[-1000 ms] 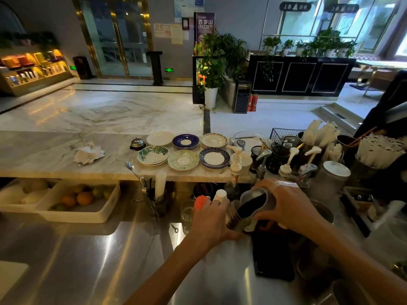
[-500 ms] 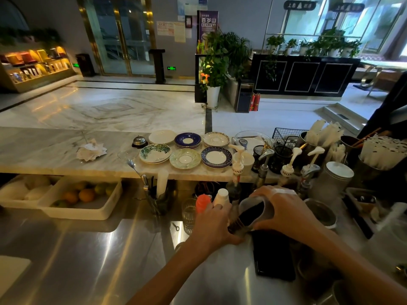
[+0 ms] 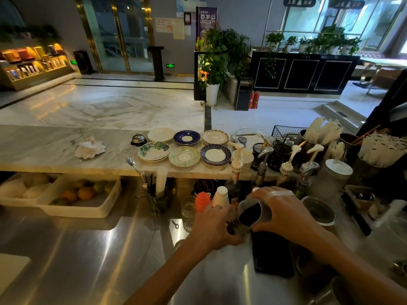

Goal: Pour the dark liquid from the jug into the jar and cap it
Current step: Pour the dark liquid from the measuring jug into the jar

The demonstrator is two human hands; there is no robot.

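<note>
My right hand (image 3: pixel 284 214) grips a clear jug (image 3: pixel 253 213) holding dark liquid and tilts it steeply to the left. The jug's lip rests over the mouth of a small glass jar (image 3: pixel 236 228) standing on the steel counter. My left hand (image 3: pixel 211 227) wraps around that jar from the left and hides most of it. Dark liquid shows inside the jug and at the jar's mouth. No cap for the jar can be picked out.
An orange-capped bottle (image 3: pixel 202 201), a white bottle (image 3: pixel 220 195) and a drinking glass (image 3: pixel 188 211) stand just left of my hands. Syrup pump bottles (image 3: pixel 236 172) line the back. A black tablet (image 3: pixel 272 254) lies at right; a steel cup (image 3: pixel 318 211) beside it. Saucers (image 3: pixel 184 156) cover the marble ledge.
The jug has tipped further over the jar and sits a little lower. Both hands have kept their grip and stayed in nearly the same place.
</note>
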